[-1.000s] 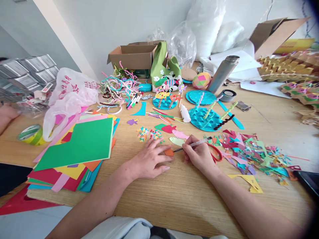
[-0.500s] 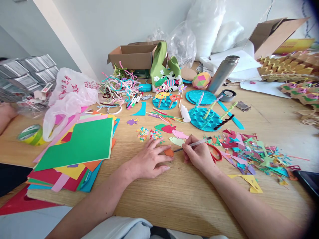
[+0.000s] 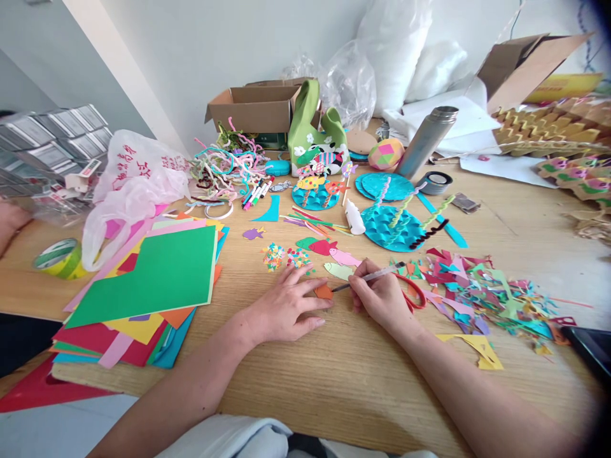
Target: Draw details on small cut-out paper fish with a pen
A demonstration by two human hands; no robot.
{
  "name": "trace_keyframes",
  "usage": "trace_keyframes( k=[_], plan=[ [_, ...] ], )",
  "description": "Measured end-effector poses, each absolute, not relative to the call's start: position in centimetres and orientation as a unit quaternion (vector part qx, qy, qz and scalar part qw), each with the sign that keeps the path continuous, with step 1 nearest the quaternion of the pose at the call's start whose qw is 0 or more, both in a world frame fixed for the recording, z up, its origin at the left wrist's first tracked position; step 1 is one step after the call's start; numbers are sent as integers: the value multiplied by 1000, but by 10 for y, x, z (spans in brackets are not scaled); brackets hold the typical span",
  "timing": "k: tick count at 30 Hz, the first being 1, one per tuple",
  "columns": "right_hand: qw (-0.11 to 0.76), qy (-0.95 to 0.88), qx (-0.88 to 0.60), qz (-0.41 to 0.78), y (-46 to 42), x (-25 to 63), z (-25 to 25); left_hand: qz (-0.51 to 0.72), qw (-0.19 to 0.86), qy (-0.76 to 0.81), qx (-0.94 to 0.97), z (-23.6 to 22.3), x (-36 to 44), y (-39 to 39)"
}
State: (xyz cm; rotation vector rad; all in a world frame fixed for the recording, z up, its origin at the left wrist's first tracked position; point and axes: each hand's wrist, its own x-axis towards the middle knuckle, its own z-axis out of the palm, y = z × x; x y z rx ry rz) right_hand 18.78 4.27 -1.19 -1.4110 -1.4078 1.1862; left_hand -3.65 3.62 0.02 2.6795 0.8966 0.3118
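My left hand (image 3: 281,305) lies flat on the wooden table (image 3: 353,375), its fingertips pinning a small orange paper piece (image 3: 324,292). My right hand (image 3: 379,296) grips a thin grey pen (image 3: 370,277) whose tip touches that orange piece. Just beyond my hands lie paper fish: a pale green one (image 3: 338,271), a pink one (image 3: 344,257) and a red one (image 3: 323,247). Red-handled scissors (image 3: 416,289) lie partly under my right hand.
A stack of coloured paper sheets (image 3: 147,286) is at left, a heap of paper scraps (image 3: 482,289) at right. Blue discs with pipe cleaners (image 3: 396,222), markers (image 3: 256,191), a steel flask (image 3: 427,141), tape (image 3: 60,257), cardboard boxes (image 3: 255,107) and bags crowd the back. Another person's hand (image 3: 10,219) shows at far left.
My hands and the pen stay almost still. The other person's hand at the far left edge has shifted slightly.
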Motion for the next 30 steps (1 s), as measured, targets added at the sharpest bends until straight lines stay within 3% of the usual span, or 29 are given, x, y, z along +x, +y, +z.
trace_keyframes(
  k=[30],
  plan=[
    [397, -553, -560, 472, 42, 188, -12, 109, 150, 313, 931, 0, -36, 37]
  ],
)
